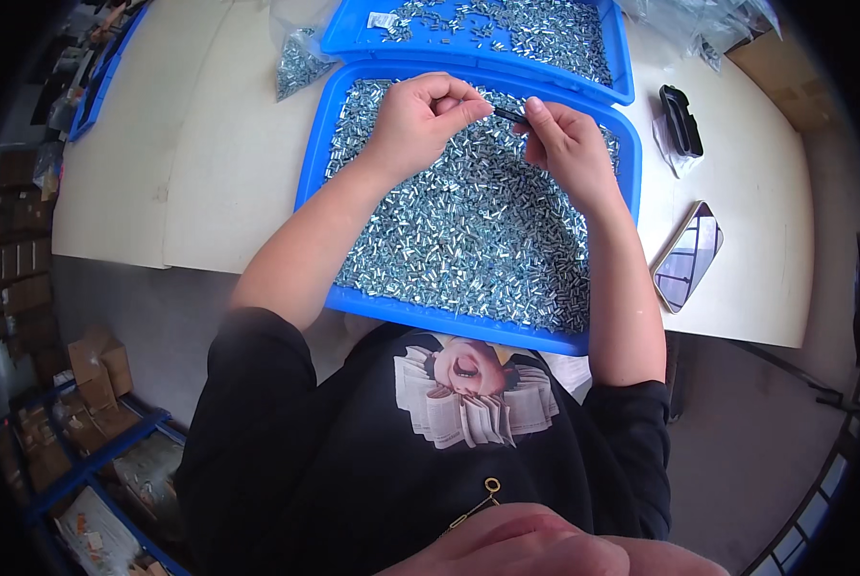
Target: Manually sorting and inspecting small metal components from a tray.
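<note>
A large blue tray [310,178] full of small silvery metal pins [459,240] lies in front of me. Above its far part, my left hand [425,120] and my right hand [572,149] are close together. Between them runs a short, thin black rod-like piece [509,115]. My right thumb and fingers pinch one end of it. The left thumb and forefinger are pressed together at its other end; whether a small pin is between them is too small to make out.
Behind stands a second blue tray [625,58] with more pins, beside a clear bag of pins [300,65]. To the right on the table [751,274] lie a black case [680,122] and a phone [687,257]. A cardboard box [780,82] stands at the far right.
</note>
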Available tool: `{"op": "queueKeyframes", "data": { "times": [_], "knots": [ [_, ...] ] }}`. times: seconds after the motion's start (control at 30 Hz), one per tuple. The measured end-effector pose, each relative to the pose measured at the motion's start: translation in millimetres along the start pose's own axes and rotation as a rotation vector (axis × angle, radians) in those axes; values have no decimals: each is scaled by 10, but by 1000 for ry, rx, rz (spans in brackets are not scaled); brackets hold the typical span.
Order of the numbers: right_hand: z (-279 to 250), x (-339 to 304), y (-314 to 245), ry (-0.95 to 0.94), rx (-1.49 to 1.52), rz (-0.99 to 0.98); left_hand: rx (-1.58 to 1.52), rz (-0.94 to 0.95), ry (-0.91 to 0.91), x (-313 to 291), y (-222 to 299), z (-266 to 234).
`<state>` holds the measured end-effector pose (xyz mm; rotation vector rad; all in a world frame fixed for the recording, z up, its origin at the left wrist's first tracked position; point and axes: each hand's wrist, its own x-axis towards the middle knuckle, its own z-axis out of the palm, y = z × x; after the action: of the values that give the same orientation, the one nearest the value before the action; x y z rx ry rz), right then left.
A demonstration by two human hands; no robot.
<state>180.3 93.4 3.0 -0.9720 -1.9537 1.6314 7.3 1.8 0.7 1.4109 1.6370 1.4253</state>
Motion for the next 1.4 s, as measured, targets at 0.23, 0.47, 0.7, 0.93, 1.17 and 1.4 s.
{"op": "queueKeyframes", "data": {
  "times": [0.23,0.47,0.7,0.93,1.17,1.4],
  "knots": [
    [-39,-10,-60,-82,-92,67,-18,16,-16,-2,-1,13],
    [-17,-25,-16,-29,28,-92,0,5,-16,-5,34,9],
    [51,-26,24,49,73,-178,-9,11,1,4,21,21],
    [-17,-12,-58,-34,-75,37,69,77,-45,-11,76,-16],
    [20,-9,39,52,67,-228,57,-60,-69,22,-84,18],
    [13,-4,11,99,37,-202,-22,-87,-184,5,-72,9]
  ]
}}
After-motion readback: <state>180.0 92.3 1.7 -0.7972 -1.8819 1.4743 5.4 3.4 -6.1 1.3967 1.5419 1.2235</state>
